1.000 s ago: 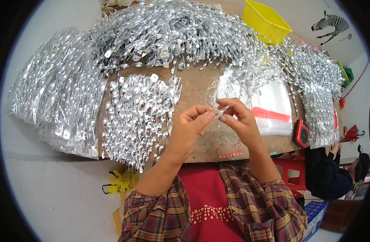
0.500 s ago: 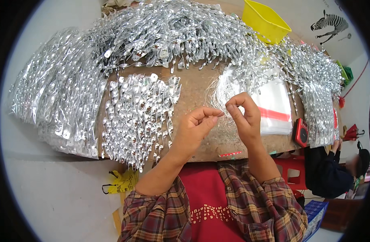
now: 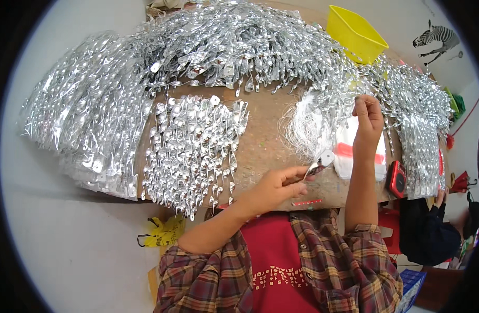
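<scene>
My left hand (image 3: 284,187) is over the front middle of the table, its thumb and fingers closed on one end of a shiny silver twisted strip (image 3: 319,165). The strip's free end, with a small hole in it, points up and to the right. Farther right and higher, my right hand (image 3: 369,115) is closed in a pinch before the silver pile; anything between its fingertips is too fine to make out. Between the hands lies a bundle of thin white strings (image 3: 305,125). Clear bags with a red band (image 3: 376,171) sit partly behind my right forearm.
Silver twisted strips are laid in rows (image 3: 190,156) at left. A long heap (image 3: 224,41) spans the back, with wrapped bundles (image 3: 88,115) far left. At right are a yellow bin (image 3: 357,36), a red box-shaped device (image 3: 396,178) and another person (image 3: 432,229) beside the table.
My hands have parted: the right went up and right, the left lower and slightly right. A silver strip now shows in my left hand. The whole view has shifted a little.
</scene>
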`<state>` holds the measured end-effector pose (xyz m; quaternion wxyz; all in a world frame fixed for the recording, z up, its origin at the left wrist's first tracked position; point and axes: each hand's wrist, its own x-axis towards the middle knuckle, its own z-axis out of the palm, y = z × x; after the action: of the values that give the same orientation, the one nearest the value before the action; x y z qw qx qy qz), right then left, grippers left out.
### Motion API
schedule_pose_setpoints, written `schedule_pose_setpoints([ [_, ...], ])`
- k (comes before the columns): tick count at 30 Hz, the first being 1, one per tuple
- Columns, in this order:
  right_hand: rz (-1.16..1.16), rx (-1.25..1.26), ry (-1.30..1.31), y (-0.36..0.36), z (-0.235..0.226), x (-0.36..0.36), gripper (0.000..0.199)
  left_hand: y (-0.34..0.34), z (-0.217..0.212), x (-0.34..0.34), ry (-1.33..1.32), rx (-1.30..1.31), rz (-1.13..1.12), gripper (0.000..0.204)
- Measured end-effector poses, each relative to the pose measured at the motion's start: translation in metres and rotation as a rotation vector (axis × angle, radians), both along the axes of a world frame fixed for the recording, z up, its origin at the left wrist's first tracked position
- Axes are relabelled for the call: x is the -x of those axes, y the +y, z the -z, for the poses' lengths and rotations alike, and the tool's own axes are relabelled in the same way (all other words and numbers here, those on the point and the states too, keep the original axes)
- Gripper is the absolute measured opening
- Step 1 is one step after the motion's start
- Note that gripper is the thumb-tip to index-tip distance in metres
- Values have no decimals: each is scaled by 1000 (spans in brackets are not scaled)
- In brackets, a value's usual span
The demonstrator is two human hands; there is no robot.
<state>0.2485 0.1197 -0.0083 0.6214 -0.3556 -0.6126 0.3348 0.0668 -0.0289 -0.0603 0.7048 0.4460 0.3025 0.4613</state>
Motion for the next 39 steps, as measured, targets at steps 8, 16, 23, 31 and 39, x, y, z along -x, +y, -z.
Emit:
schedule_pose_setpoints([
  [8,-190,218,-43,-16,28,13,18,11,-48,71,294,-110,-673,30],
  [16,-387,351,-207,-27,52,34,14,42,-2,105,822,-200,-950,36],
  [23,-372,335,-227,-30,57,35,13,38,3,105,1510,-533,-921,39],
  [31,-392,351,-251,-35,55,32,13,125,-23,124,1251,-419,-1026,48],
  [39,-298,332,-270,-30,65,22,11,170,15,144,1131,-654,-1188,31],
])
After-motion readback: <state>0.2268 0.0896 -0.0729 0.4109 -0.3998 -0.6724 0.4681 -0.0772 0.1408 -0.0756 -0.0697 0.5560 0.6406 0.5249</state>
